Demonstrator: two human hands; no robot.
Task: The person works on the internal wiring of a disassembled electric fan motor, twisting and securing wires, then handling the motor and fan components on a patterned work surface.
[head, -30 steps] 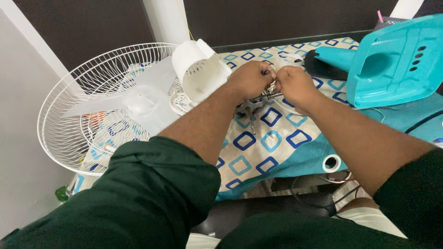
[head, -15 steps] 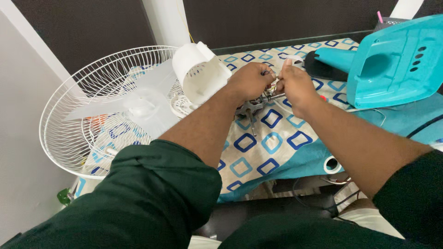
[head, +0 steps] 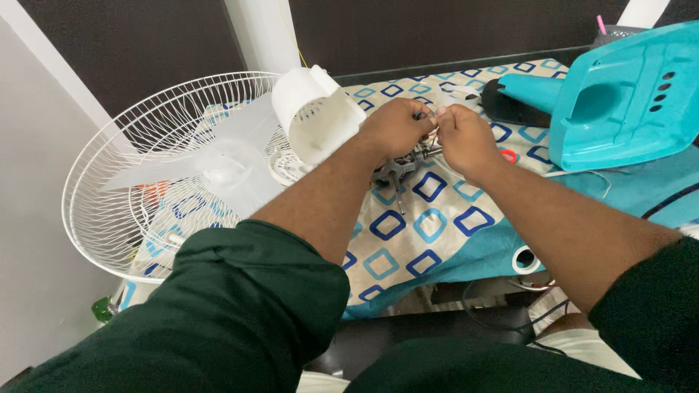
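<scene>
Motor: 1 small grey metal fan motor (head: 397,172) is seen on the patterned cloth, just under and between the 2 hands, with a thin steel shaft sticking out toward the lower edge.
Wires: thin pale wires (head: 435,125) are pinched between the 2 hands above the motor; their number cannot be told.
Left hand: the left hand (head: 397,127) is curled, its fingers (head: 421,116) pressed together on the wires.
Right hand: the right hand (head: 466,138) is closed likewise, fingertips pinched on the same wires and almost touching the left hand.
Cloth: 1 soft cloth (head: 429,233) with blue and teal squares on cream is spread over the surface, its teal edge hanging at the front.
Motor cover: 1 white, smooth plastic shell (head: 313,116), rounded and hollow, is tilted just beside the left wrist.
Fan guard: 1 round white wire grille (head: 109,175) is propped at the left, with translucent blades (head: 218,164) inside.
Teal housing: 1 glossy teal plastic housing (head: 626,102) with a row of oval holes lies at the right.
</scene>
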